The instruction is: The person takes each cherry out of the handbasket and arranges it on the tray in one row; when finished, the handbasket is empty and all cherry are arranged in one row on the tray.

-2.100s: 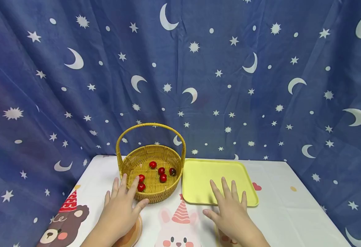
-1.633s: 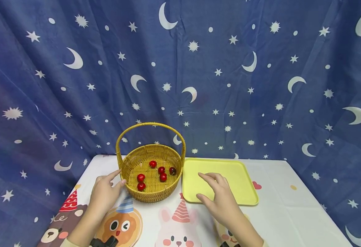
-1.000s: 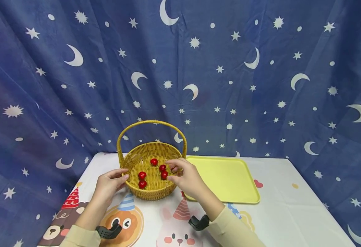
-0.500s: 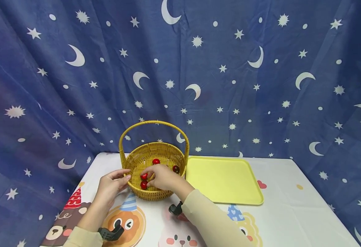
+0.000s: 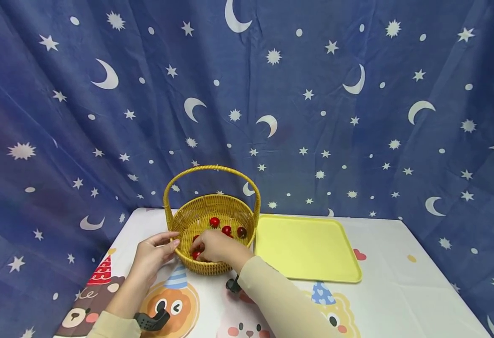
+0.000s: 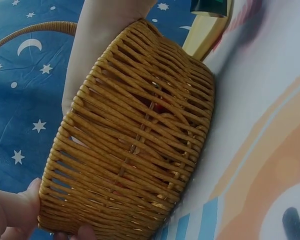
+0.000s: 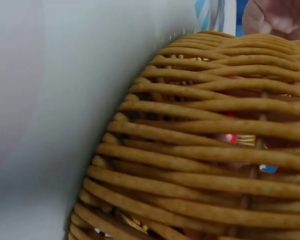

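We see the right hand (image 5: 219, 246) inside the basket (image 5: 206, 269), its bent fingers at a red cherry (image 5: 195, 255); whether they grip it, we cannot tell. Other cherries (image 5: 215, 222) lie farther back, while the left hand (image 5: 154, 253) pinches the basket's rim.

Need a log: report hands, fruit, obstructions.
Left fingers grip brown, round wicker basket. Right fingers at round red fruit inside, grip unclear. Nothing visibly blocking.

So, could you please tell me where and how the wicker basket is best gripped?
Probably by the top of its handle, from above: it arches upright over the wicker basket, slim and clear of the left hand at its side and the right hand inside.
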Demonstrator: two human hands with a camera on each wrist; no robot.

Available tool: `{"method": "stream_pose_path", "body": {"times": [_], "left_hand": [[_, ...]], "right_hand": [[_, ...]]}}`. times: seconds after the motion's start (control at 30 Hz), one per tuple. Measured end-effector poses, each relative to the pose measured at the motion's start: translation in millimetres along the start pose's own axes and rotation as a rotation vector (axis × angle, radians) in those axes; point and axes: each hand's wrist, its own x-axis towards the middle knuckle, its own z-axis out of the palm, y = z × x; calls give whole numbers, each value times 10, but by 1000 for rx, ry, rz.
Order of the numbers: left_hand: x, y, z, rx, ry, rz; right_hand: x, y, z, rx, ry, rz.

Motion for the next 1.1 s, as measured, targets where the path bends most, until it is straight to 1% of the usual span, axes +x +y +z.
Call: {"method": "stream_pose_path", "body": {"times": [0.07,0.2,0.33,0.43,0.6,0.7,0.8,0.93,1.1], "left_hand": [[-2,-3,-8,3,1,-2],[-13,-12,3,8,6,1],[-14,-11,4,7,7,1],[-15,-4,3,7,6,-4],[-16,9,-9,0,2,-11],[-12,14,-23,-5,3,-16],[-5,5,-36,-4,7,-22],[0,3,-23,-6,5,-17],[9,0,7,-7,8,-12]], "right_hand": [[21,8,11,-1,6,-3],[15,40,5,72,47,-1],[-34,43,-50,145,130,-26],[-125,29,-117,195,195,-31],[-360,13,-245,325,296,-30],[-543,13,-333,404,346,-33],[-750,42,-424,443,382,-27],[-1010,166,-530,453,418,-24],[-1271,386,-622,431,449,28]]}}
